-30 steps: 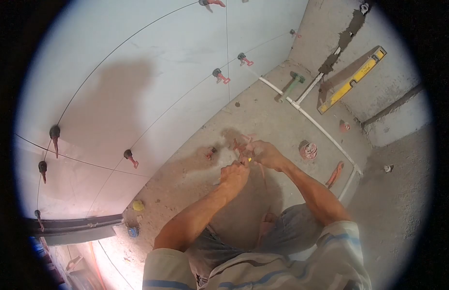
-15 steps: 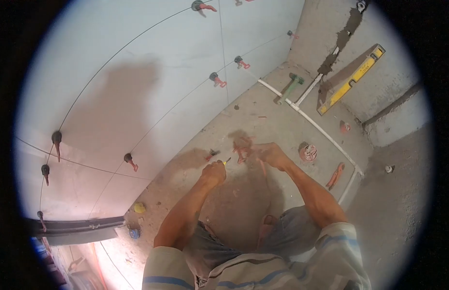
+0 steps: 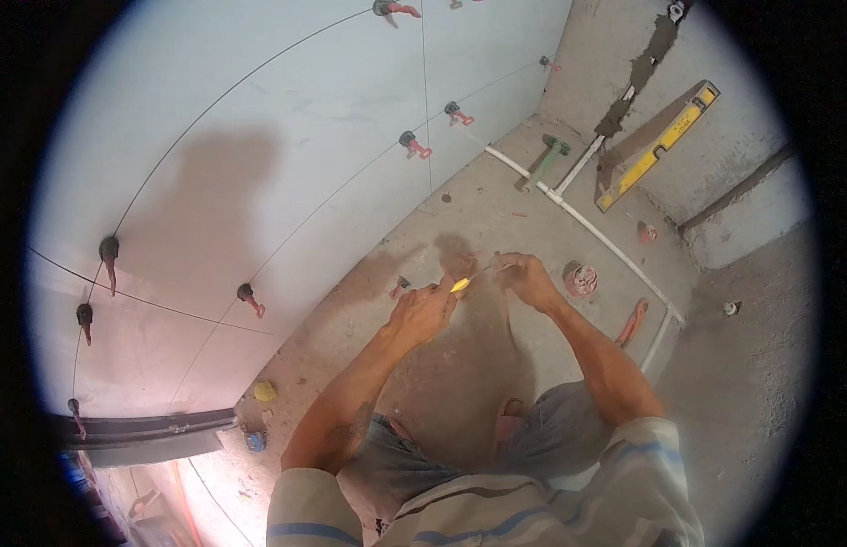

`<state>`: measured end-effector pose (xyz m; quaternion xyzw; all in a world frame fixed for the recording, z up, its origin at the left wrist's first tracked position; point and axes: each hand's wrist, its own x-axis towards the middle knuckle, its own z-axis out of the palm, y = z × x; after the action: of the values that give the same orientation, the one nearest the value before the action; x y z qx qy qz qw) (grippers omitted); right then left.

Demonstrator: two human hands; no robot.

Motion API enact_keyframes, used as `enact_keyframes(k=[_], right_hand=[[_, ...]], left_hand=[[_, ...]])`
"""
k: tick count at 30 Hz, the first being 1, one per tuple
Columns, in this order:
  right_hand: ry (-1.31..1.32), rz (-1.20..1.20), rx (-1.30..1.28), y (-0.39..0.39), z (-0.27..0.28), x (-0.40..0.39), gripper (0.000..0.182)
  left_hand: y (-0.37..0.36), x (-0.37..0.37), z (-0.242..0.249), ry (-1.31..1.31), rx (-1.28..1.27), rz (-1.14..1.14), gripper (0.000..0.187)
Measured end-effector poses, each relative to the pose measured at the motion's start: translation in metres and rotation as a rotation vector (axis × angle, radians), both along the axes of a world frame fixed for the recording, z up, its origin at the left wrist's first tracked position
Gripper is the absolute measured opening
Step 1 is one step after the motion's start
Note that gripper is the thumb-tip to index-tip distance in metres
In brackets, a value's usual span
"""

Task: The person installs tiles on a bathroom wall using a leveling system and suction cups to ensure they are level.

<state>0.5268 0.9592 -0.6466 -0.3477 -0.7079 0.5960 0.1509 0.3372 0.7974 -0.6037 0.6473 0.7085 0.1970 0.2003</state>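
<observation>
My left hand is closed around a small yellow-handled tool, its yellow end sticking out toward the right. Across from it, my right hand has its fingers pinched together, close to the tool's tip. Whatever those fingers hold is too small and blurred to make out. Beyond both hands, red plastic pieces lie on the concrete floor, partly hidden by my left hand. A small red-and-black tile-leveling clip rests on the floor just left of my left hand.
Large wall tiles carry several red-and-black clips along their joints. White pipe crosses the floor. Also there are a green-handled hammer, a yellow spirit level, red-handled pliers and a round floor opening.
My left hand has moved right and up with the yellow-handled tool, closer to my right hand. My right hand has risen slightly from the red pieces, fingers pinched.
</observation>
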Motion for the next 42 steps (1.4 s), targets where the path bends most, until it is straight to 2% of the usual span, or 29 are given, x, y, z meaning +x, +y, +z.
enact_keyframes(k=[2, 4, 11, 13, 14, 16, 18, 20, 22, 23, 25, 28, 30, 32, 34, 36, 38, 40, 41, 42], right_hand=[[-0.013, 0.011, 0.047, -0.005, 0.011, -0.005, 0.037], [0.084, 0.005, 0.023, -0.011, 0.022, -0.01, 0.039], [0.021, 0.151, 0.066, -0.015, 0.042, -0.021, 0.044], [0.11, 0.237, 0.434, -0.014, 0.031, -0.026, 0.044], [0.112, 0.235, 0.432, -0.013, 0.025, -0.026, 0.044], [0.12, 0.187, 0.172, -0.02, 0.038, -0.033, 0.04], [0.112, 0.245, 0.194, -0.025, 0.062, -0.035, 0.037], [0.106, 0.3, 0.219, -0.026, 0.069, -0.036, 0.033], [0.114, 0.214, 0.091, -0.03, 0.07, -0.038, 0.021], [0.113, 0.214, 0.09, -0.031, 0.072, -0.038, 0.021], [-0.034, 0.154, -0.049, -0.037, 0.093, -0.041, 0.015], [-0.041, 0.115, -0.054, -0.035, 0.081, -0.044, 0.014], [-0.006, 0.132, 0.01, -0.03, 0.052, -0.045, 0.016], [0.026, 0.136, 0.087, -0.027, 0.047, -0.049, 0.019], [0.126, 0.148, -0.002, -0.026, 0.056, -0.053, 0.038], [0.077, 0.101, -0.036, -0.012, 0.059, -0.031, 0.037], [0.086, 0.134, -0.082, 0.003, 0.038, -0.034, 0.036], [0.238, 0.209, 0.473, 0.016, -0.02, -0.035, 0.03], [0.245, 0.232, 0.459, 0.012, -0.015, -0.034, 0.03], [0.255, 0.207, 0.099, 0.005, 0.001, -0.033, 0.026]], left_hand=[[0.001, 0.0, 0.0, 0.007, -0.022, -0.035, 0.024], [0.0, 0.001, 0.005, 0.006, -0.007, -0.036, 0.027], [0.0, 0.001, 0.009, 0.077, -0.062, -0.028, 0.032], [0.001, 0.003, 0.007, 0.094, -0.064, -0.016, 0.031], [0.001, 0.004, 0.006, 0.109, -0.067, -0.007, 0.03], [0.003, 0.005, -0.005, 0.162, -0.081, -0.015, 0.028], [0.002, 0.009, -0.008, 0.213, -0.093, -0.026, 0.026], [-0.001, 0.015, -0.003, 0.378, -0.034, -0.042, 0.021], [-0.003, 0.025, 0.007, 0.384, -0.079, -0.024, 0.021], [-0.003, 0.03, 0.01, 0.39, -0.123, -0.006, 0.021], [-0.001, 0.037, 0.009, 0.379, -0.126, 0.013, 0.022], [0.002, 0.042, 0.007, 0.373, -0.144, 0.042, 0.027], [0.001, 0.042, -0.002, 0.375, -0.158, 0.05, 0.031], [0.002, 0.042, -0.035, 0.368, -0.042, 0.005, 0.026], [-0.01, 0.025, -0.102, 0.348, -0.311, 0.113, 0.023], [0.005, 0.016, -0.07, 0.291, -0.442, 0.159, 0.026], [0.014, 0.008, -0.07, 0.321, -0.408, 0.152, 0.027], [0.013, -0.005, -0.066, 0.328, -0.397, 0.188, 0.028], [0.016, -0.007, -0.059, 0.287, -0.428, 0.178, 0.029], [0.016, -0.009, -0.055, 0.239, -0.462, 0.17, 0.029]])
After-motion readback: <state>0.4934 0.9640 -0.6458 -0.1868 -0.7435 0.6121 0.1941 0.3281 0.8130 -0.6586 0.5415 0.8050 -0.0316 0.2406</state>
